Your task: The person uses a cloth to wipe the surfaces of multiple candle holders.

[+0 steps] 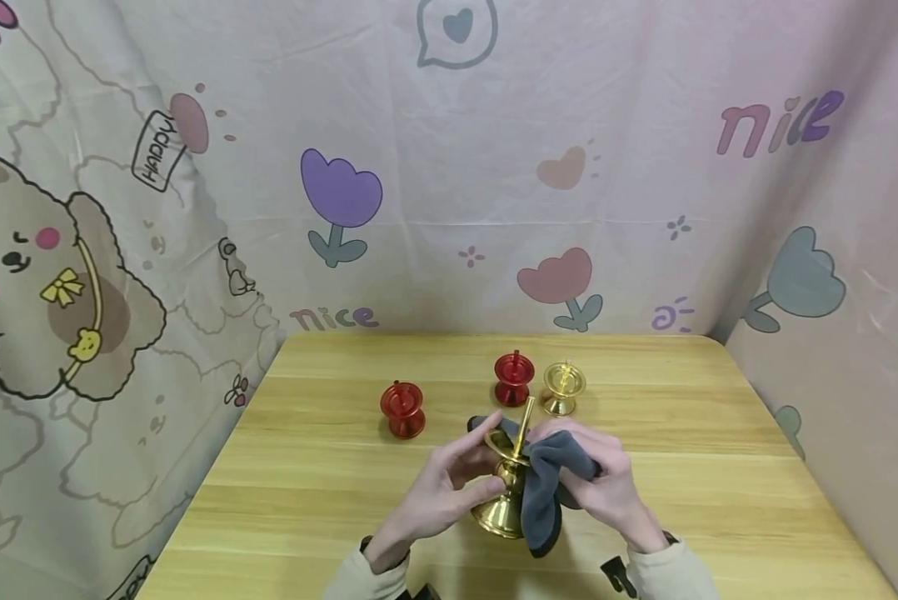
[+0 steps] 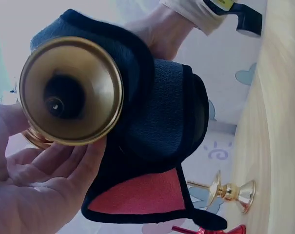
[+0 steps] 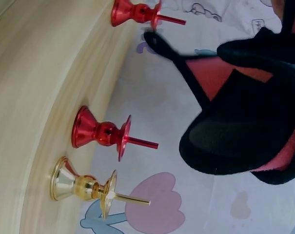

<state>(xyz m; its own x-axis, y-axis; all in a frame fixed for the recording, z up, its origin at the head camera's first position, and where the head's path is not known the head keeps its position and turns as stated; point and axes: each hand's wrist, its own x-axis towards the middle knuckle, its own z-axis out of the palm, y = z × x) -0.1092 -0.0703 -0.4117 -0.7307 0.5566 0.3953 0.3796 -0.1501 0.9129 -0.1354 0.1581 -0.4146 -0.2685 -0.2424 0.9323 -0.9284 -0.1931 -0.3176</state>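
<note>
My left hand (image 1: 443, 493) grips a gold candle holder (image 1: 500, 515), with thumb and fingers about its neck below the dish. The holder is raised off the table, its thin stem pointing up; the left wrist view looks into its hollow base (image 2: 96, 92). A dark grey cloth (image 1: 543, 492) with black edging is bunched in my right hand (image 1: 608, 482) against the holder's right side. Part of the cloth reaches behind the dish. The left wrist view shows the cloth's red underside (image 2: 142, 197). In the right wrist view, folds of cloth (image 3: 235, 131) hide most of the right hand.
Two red candle holders, one at the left (image 1: 403, 410) and one farther back (image 1: 513, 379), stand on the wooden table (image 1: 306, 475). A smaller-looking gold candle holder (image 1: 563, 388) is beside the back red one. Printed curtains (image 1: 449, 167) hang behind and at both sides.
</note>
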